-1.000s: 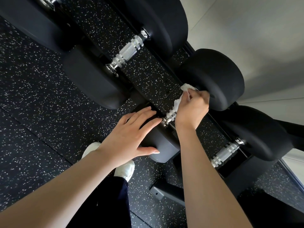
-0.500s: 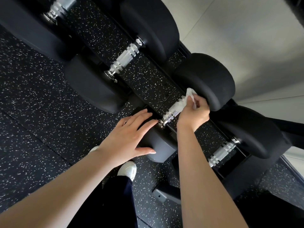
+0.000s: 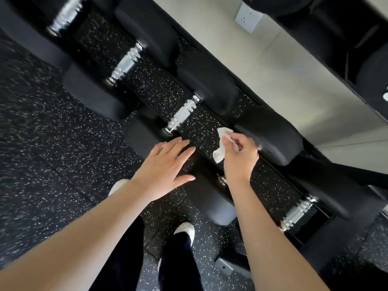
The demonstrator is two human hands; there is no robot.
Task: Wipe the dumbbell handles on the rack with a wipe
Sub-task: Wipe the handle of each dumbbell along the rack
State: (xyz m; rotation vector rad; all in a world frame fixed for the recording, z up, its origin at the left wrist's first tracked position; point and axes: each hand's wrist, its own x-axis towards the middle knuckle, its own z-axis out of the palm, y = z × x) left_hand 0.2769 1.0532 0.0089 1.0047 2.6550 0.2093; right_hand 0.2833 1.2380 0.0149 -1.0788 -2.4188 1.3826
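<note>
The wipe [image 3: 220, 147] was a small white thing, crumpled and limp, pinched between the thumb and curled fingertips of the right hand [image 3: 239, 156], with one loose corner poking up above the fingers and a fold hanging down below them on the palm side. It looked feather-light and soft, the sort of thing that would bunch or slip out if held by an edge, so I judged it best kept wadded against the finger pads, wrapped round a bar and squeezed. The hand hung over the gap between two black dumbbell heads [image 3: 270, 135], and the handle directly under it was hidden by the wrist, apart from a glint of metal just below the heel of the hand. Just beyond the fingertips, up and to their left, lay the nearest bare chrome handle [image 3: 182, 114], ribbed near its ends, hard and probably a little slick; the ribs would snag dirt, so the wipe would need to be twisted round them rather than dragged straight along. Another handle [image 3: 297, 213] sat well back on the forearm side. The dumbbells themselves looked heavy and settled in the rack [image 3: 231, 267], unlikely to roll much under a light rub. The left hand [image 3: 168, 169] was flat and relaxed, fingers straight and slightly spread, holding nothing; whether it touched the dark dumbbell head beneath its fingertips I could not tell. The whole view was somewhat blurred.
</note>
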